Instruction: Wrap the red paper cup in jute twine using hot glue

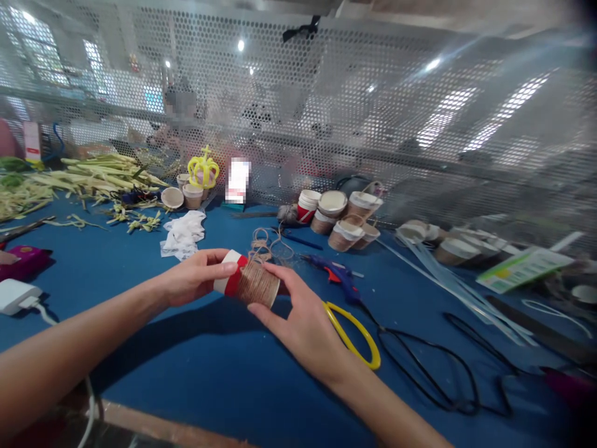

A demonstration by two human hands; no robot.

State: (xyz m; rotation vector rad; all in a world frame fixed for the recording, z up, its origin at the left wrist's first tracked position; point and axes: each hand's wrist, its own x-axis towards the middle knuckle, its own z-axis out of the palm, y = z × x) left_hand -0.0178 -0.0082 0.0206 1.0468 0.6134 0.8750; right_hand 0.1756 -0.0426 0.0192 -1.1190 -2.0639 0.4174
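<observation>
Between my two hands a paper cup (258, 284) lies tilted on its side above the table. Brown twine covers the part toward my right, while the other end shows red and white. My left hand (198, 277) is closed around the red and white end, thumb on top. My right hand (298, 317) grips the twine-wrapped end between thumb and fingers. Behind the cup, loose loops of twine (261, 242) lie on the table. A blue glue gun (342, 280) rests just beyond my right hand, and a yellow ring-shaped handle (359, 339) lies partly behind that wrist.
Several wrapped cups (346, 235) stand at the back beside a grey ball of yarn (288, 214). White tissue (184, 233), a yellow crown (203, 169) and plant stalks (102, 171) are to the left. Clear glue sticks (448, 283) and a black cord (420, 354) lie on the right.
</observation>
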